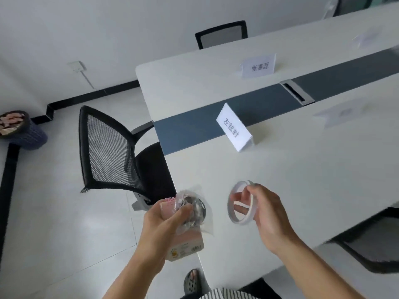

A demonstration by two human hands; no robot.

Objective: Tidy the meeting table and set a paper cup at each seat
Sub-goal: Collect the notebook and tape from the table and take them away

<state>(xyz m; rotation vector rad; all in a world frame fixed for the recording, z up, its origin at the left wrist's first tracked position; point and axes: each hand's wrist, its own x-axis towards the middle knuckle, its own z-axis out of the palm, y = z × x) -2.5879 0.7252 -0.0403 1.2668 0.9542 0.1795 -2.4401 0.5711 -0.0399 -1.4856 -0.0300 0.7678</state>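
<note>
My left hand (166,221) is shut on a small pink spiral notebook (187,244) together with a clear plastic bag (197,210) that has something dark and round inside, held over the near corner of the white meeting table (302,169). My right hand (265,210) grips a nearly used-up white tape roll (237,214) just above the tabletop. No paper cup is in view.
Folded name cards stand on the table: one near the middle (234,127), one at the far side (259,65), and a blurred one to the right (341,113). Black mesh chairs sit at the table's left end (108,149), far side (222,34) and near right (371,240). A full waste bin (19,130) stands on the floor at left.
</note>
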